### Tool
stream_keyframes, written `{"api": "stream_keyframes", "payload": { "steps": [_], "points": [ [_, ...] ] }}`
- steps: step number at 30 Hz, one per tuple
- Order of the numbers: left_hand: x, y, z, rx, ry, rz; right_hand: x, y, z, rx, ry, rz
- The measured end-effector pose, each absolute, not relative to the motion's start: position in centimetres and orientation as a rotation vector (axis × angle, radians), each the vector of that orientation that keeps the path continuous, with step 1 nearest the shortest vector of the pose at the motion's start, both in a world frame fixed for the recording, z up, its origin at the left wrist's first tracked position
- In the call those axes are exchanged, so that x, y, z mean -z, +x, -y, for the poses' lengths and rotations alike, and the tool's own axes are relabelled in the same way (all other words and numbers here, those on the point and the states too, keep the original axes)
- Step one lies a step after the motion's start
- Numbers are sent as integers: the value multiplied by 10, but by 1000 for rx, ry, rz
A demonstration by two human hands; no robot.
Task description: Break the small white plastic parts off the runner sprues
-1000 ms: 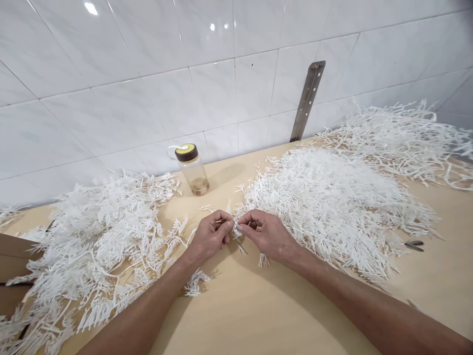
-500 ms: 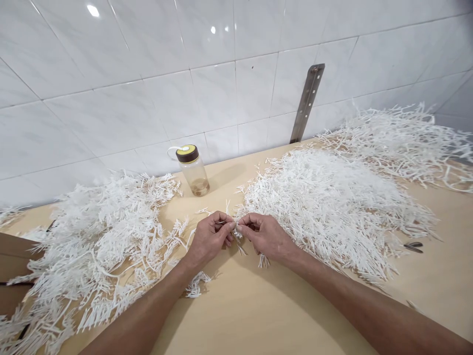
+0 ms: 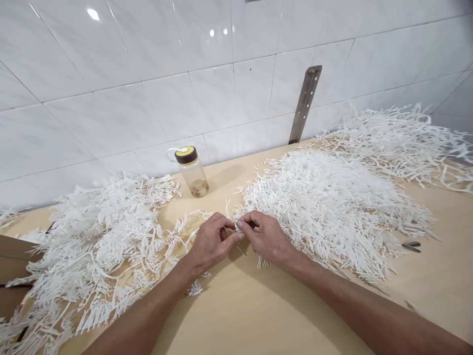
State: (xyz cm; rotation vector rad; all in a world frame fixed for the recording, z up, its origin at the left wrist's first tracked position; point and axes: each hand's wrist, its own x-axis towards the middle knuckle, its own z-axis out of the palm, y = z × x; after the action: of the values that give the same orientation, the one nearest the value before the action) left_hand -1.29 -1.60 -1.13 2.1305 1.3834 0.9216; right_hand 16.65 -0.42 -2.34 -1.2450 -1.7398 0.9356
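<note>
Your left hand (image 3: 212,241) and right hand (image 3: 266,235) meet at the middle of the wooden table (image 3: 258,315), fingertips touching. Fingers of both hands are pinched closed on a small white plastic sprig (image 3: 238,226) held just above the table between them. A heap of white plastic branches (image 3: 92,246) lies to your left, and a denser pile of white strands (image 3: 332,202) to your right, just beside your right hand. A clear bottle with a yellow lid (image 3: 191,170) stands upright by the tiled wall (image 3: 148,74).

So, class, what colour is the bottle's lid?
Yellow top with a dark brown rim, on the bottle; head view.
</note>
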Motion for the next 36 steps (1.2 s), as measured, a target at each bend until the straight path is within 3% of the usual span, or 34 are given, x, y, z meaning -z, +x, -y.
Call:
{"api": "stream_keyframes", "payload": {
  "steps": [5, 13, 21, 30, 36],
  "points": [
    [13, -11, 17, -987, 2009, -1382, 22, 167, 3, -1131, -1264, 1657],
    [13, -7, 21, -988, 2041, -1429, 29, 163, 4, -637, -1137, 1862],
    [16, -6, 26, -928, 2231, -1480, 25, 164, 5, -832, -1066, 1804],
    [13, -10, 15, -919, 1495, -1305, 30, 166, 0, -843, -1170, 1789],
    [8, -11, 13, -858, 1331, -1213, 29, 168, -2, -775, -1130, 1843]
  ]
}}
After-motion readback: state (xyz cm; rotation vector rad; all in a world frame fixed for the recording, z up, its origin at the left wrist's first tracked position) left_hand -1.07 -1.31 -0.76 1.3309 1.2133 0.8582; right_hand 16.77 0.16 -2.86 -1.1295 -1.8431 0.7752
